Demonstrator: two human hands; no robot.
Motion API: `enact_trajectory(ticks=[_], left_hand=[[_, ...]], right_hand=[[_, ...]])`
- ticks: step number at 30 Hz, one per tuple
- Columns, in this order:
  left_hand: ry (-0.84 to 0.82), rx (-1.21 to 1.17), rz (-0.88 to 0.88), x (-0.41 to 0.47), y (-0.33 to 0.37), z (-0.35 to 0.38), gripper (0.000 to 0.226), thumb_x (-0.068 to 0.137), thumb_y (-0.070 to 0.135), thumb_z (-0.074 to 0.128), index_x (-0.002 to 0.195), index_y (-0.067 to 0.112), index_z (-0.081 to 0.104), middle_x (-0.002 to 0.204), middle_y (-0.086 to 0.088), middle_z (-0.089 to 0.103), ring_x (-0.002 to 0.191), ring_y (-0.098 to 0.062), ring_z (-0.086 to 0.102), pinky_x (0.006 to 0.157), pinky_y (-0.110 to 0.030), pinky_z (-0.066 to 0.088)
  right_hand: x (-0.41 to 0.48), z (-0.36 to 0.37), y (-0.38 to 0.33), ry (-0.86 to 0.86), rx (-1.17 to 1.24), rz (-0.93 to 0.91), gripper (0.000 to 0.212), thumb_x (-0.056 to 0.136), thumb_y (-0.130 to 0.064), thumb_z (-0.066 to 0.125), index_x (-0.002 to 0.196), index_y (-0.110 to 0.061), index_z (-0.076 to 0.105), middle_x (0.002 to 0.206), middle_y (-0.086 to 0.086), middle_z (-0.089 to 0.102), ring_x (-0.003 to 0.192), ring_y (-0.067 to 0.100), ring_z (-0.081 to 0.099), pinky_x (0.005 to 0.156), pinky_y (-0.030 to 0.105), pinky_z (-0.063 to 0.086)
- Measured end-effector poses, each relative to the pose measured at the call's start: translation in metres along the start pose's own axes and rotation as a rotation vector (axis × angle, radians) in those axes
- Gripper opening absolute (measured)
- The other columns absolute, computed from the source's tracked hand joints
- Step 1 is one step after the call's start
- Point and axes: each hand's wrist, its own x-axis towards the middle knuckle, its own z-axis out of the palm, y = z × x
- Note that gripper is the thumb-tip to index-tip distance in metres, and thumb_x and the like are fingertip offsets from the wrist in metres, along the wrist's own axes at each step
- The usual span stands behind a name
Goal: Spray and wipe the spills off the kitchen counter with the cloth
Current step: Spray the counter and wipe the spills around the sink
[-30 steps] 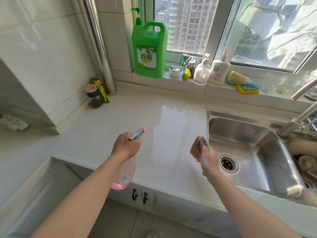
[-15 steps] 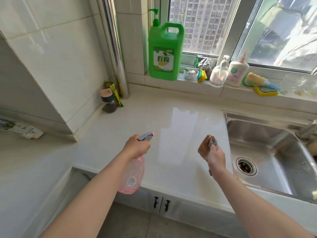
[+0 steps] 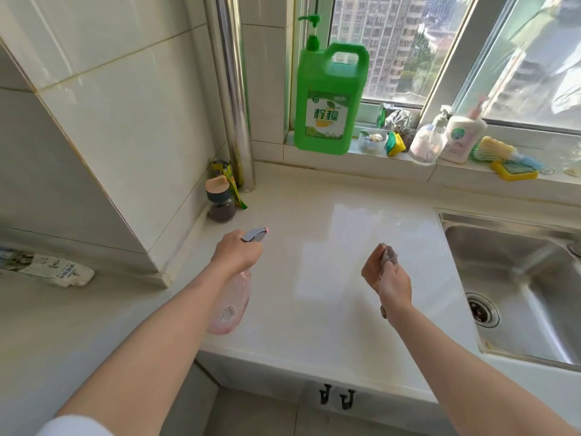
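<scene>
My left hand [image 3: 236,253] grips the neck of a pink spray bottle [image 3: 231,305] with a grey trigger head, held above the white counter [image 3: 330,253] with the nozzle facing away from me. Bunched up in my right hand [image 3: 390,278] is a grey-brown cloth [image 3: 389,254], raised over the counter to the right of the bottle. The glossy counter reflects window light; I make out no clear spills on it.
A steel sink [image 3: 518,278] lies at the right. A big green detergent jug [image 3: 330,99], soap bottles [image 3: 452,136] and sponges [image 3: 509,165] line the windowsill. A small jar [image 3: 220,199] and a metal pipe [image 3: 232,89] stand in the back-left corner. A wall juts out on the left.
My view has shifted left, so the sink slid toward the right edge. Both hands keep their grips and stay roughly where they were over the counter.
</scene>
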Motion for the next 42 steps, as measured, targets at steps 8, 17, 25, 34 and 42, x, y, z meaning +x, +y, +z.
enact_trajectory(ticks=[8,17,25,34,42], left_hand=[[-0.013,-0.059,0.030,0.011,-0.004,-0.003,0.017,0.078,0.016,0.046,0.082,0.006,0.060,0.079,-0.009,0.055,0.070,-0.027,0.048,0.057,-0.032,0.034],[-0.422,0.004,0.171,-0.013,0.050,0.048,0.038,0.079,0.008,0.057,0.058,0.037,0.070,0.068,-0.003,0.061,0.066,-0.022,0.057,0.066,-0.028,0.045],[-0.458,0.134,0.235,-0.022,0.091,0.124,0.053,0.061,0.022,0.041,0.103,0.019,0.072,0.071,-0.006,0.064,0.067,-0.029,0.058,0.064,-0.034,0.046],[-0.266,0.034,0.209,-0.020,0.109,0.149,0.010,0.074,0.018,0.046,0.070,0.012,0.052,0.073,-0.008,0.059,0.069,-0.030,0.056,0.063,-0.033,0.040],[0.130,-0.411,0.062,-0.006,0.075,0.115,0.037,0.069,0.027,0.053,0.086,-0.002,0.067,0.077,-0.013,0.068,0.064,-0.030,0.063,0.070,-0.044,0.059]], right_hand=[[0.005,0.033,-0.004,-0.047,-0.038,-0.015,0.039,0.099,-0.030,0.032,0.122,-0.010,0.057,0.113,0.011,0.063,0.098,0.028,0.059,0.081,0.034,0.043],[0.023,-0.005,-0.020,0.083,-0.018,-0.046,0.040,0.101,-0.027,0.030,0.125,-0.008,0.055,0.102,0.008,0.058,0.082,0.024,0.054,0.080,0.035,0.042],[0.052,-0.080,-0.009,0.286,0.023,0.015,0.041,0.100,-0.032,0.033,0.122,-0.009,0.058,0.119,0.013,0.063,0.099,0.028,0.057,0.087,0.034,0.043],[0.072,-0.119,0.033,0.341,-0.108,-0.089,0.038,0.095,-0.036,0.029,0.115,-0.018,0.056,0.112,0.007,0.066,0.108,0.030,0.060,0.094,0.043,0.045],[0.072,-0.084,0.097,-0.264,-1.088,-0.291,0.055,0.101,-0.044,0.020,0.153,-0.035,0.003,0.161,0.003,-0.011,0.148,0.023,-0.013,0.119,0.042,-0.006]])
